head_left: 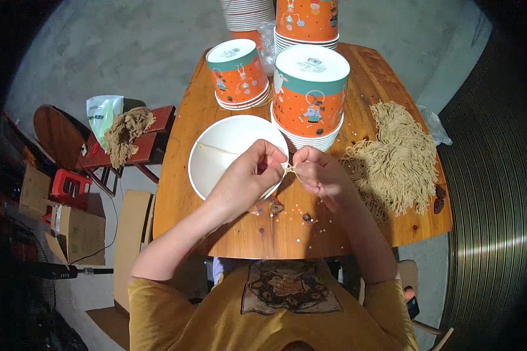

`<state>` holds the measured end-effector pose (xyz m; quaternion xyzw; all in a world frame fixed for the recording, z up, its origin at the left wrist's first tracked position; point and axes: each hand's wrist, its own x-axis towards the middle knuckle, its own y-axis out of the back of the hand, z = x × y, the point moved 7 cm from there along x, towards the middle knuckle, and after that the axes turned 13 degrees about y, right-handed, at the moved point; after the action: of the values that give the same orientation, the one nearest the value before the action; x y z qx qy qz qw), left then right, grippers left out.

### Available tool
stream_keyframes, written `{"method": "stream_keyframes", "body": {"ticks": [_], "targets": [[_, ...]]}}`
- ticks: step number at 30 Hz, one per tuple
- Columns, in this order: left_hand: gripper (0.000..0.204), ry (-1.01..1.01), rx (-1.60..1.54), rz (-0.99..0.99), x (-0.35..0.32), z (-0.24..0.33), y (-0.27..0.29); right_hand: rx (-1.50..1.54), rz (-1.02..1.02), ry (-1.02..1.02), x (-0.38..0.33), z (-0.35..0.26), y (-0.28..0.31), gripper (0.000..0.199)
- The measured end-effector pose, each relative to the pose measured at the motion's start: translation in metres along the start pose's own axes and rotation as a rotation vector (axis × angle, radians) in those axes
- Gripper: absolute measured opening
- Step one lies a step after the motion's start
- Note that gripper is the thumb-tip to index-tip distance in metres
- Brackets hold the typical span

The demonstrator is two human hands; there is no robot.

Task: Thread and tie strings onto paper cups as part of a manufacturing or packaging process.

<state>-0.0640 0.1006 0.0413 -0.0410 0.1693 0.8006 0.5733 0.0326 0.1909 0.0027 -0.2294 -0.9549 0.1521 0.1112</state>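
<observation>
On the far left I note a red stool (137, 140) beside the table, carrying a small heap of cord (126, 131) and a plastic bag (102, 114); both sit well apart from the work.

Next, an open white paper bowl (231, 155) stands upright on the wooden table (246, 234), with one cord laid across its mouth. The left hand (246, 175) hovers over the bowl's right rim, fingers pinched shut on a short cord (291, 170). The right hand (322, 172) meets it just beside the rim, thumb and forefinger closed on the same cord. The cord spans the narrow gap between the two hands.

Behind them, upturned orange bowls (310, 93) stand in stacks, the nearest just beside the right hand.

To the right lies a large pile of cords (398, 155).

Risks, in my judgement: the cord is thin and could slip from either pinch and drop among the loose beads (298, 210) scattered on the table. A left wrist pressing down could tip the light bowl. A right elbow swinging out could drag the pile toward the table edge, or knock the nearest stack.
</observation>
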Motion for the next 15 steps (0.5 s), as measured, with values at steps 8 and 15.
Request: {"method": "stream_keyframes", "body": {"ticks": [8, 15], "targets": [[0.014, -0.027, -0.001, 0.021, 0.001, -0.001, 0.000, 0.053, -0.078, 0.009, -0.004, 0.005, 0.003, 0.021], [0.014, -0.011, -0.035, 0.005, 0.000, 0.000, -0.001, 0.049, -0.093, 0.030, -0.004, 0.003, 0.006, 0.022]]}}
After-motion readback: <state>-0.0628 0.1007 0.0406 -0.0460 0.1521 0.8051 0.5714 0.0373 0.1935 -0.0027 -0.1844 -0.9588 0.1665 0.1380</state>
